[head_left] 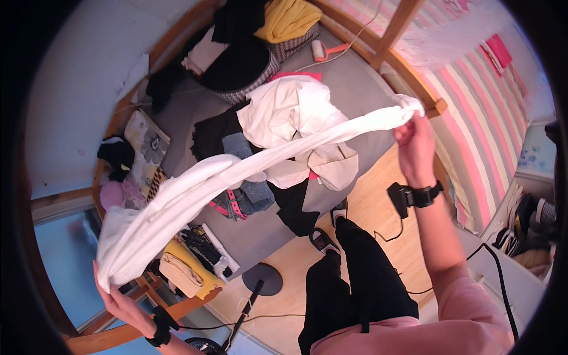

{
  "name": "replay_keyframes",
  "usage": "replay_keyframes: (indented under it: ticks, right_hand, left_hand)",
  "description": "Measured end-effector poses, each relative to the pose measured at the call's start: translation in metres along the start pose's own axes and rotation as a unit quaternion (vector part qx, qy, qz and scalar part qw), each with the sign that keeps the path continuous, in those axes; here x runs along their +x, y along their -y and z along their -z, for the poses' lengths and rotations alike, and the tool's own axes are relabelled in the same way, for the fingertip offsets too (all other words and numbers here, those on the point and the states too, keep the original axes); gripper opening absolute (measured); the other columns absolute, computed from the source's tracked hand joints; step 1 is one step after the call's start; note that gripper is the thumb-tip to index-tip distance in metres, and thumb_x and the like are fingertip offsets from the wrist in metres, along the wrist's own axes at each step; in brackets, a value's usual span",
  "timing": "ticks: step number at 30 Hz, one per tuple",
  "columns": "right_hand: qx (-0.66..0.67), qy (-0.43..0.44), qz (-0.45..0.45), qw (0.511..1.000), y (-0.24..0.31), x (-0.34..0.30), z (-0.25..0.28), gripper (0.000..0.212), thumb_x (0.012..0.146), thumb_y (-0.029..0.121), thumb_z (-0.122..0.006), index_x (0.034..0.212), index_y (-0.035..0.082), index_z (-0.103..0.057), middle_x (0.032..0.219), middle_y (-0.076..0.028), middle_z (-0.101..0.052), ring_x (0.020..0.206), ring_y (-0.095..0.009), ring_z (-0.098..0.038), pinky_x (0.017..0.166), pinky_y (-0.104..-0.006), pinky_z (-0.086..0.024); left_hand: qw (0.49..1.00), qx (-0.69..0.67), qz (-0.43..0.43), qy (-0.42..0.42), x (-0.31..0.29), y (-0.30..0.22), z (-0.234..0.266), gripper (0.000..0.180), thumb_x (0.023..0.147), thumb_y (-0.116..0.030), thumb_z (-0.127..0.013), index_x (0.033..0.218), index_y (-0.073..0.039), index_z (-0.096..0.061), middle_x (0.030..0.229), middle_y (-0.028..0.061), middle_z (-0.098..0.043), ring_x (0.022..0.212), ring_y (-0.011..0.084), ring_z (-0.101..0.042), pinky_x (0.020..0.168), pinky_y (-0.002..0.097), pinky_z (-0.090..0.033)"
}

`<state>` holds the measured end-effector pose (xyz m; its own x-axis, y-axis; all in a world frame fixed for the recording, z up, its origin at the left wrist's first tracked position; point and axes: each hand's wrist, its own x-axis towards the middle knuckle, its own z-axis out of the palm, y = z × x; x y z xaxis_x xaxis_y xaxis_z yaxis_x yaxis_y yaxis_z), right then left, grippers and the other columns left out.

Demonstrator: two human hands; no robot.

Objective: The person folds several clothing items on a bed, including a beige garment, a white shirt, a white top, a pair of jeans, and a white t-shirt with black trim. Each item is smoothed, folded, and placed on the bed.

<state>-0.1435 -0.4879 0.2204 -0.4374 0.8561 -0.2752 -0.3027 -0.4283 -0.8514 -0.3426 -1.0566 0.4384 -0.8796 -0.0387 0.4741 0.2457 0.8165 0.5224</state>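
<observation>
A long white garment (207,180) is stretched through the air between my two hands, slanting from lower left to upper right. My left hand (112,302) grips its wide, loosely hanging end. At the other end, my right hand (414,145) has closed on a bunched part of the cloth. Its exact kind is hard to tell while it is pulled lengthwise. Beneath it, a heap on the grey bed surface (236,242) holds white clothing (290,106), black clothing (299,207) and denim (257,194) with a pink belt (235,205). The garment covers part of this heap.
Checked fabric baskets (269,71) of clothes stand at the back, near an orange-handled lint roller (322,51). Folded yellow cloth (195,269) lies at front left, above a stand's round base (263,279). Wooden bed posts (396,35) and striped bedding (467,130) are on the right. Cables trail from my wrists.
</observation>
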Motion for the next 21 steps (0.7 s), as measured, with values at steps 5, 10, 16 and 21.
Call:
replay_keyframes:
  ticks: [5, 10, 16, 21]
  right_hand:
    - [0.013, -0.032, 0.02, 0.999, 0.128, -0.066, 0.053, 0.033, 0.113, 0.026, -0.041, 0.126, 0.005, -0.062, 0.096, 0.0, -0.066, 0.07, -0.005, -0.053, 0.053, -0.0192, -0.038]
    - [-0.062, -0.142, 0.164, 0.974, 0.238, -0.116, 0.134, 0.028, 0.109, 0.028, -0.047, 0.112, 0.007, -0.065, 0.089, 0.0, -0.066, 0.067, -0.008, -0.056, 0.057, -0.0241, -0.041]
    - [-0.067, -0.124, 0.169, 0.975, 0.352, -0.152, 0.246, 0.03, 0.109, 0.029, -0.05, 0.121, 0.004, -0.06, 0.103, -0.004, -0.068, 0.09, -0.014, -0.066, 0.076, -0.0281, -0.052]
    - [-0.207, -0.311, 0.386, 0.843, 0.39, -0.205, 0.243, 0.058, 0.104, 0.013, -0.061, 0.152, -0.003, -0.034, 0.144, -0.015, -0.053, 0.136, -0.026, -0.051, 0.109, -0.0382, -0.046]
  left_hand:
    - [0.976, -0.136, 0.075, 0.153, -0.003, -0.028, 0.045, 0.036, 0.103, -0.006, -0.05, 0.135, 0.005, -0.062, 0.132, 0.0132, -0.067, 0.12, 0.0224, -0.062, 0.108, 0.0345, -0.044]
    - [0.922, -0.29, 0.106, 0.233, 0.0, -0.073, 0.081, 0.022, 0.102, -0.007, -0.056, 0.116, 0.004, -0.069, 0.105, 0.0058, -0.072, 0.096, 0.0126, -0.066, 0.087, 0.0273, -0.052]
    - [0.74, -0.442, 0.189, 0.469, -0.011, -0.172, 0.093, 0.028, 0.107, -0.019, -0.055, 0.119, 0.003, -0.068, 0.113, 0.0099, -0.074, 0.1, 0.0178, -0.07, 0.088, 0.0307, -0.055]
    - [0.577, -0.574, 0.158, 0.559, -0.078, -0.28, 0.1, 0.037, 0.111, -0.023, -0.048, 0.136, 0.002, -0.057, 0.125, 0.0149, -0.07, 0.11, 0.0242, -0.07, 0.097, 0.0369, -0.056]
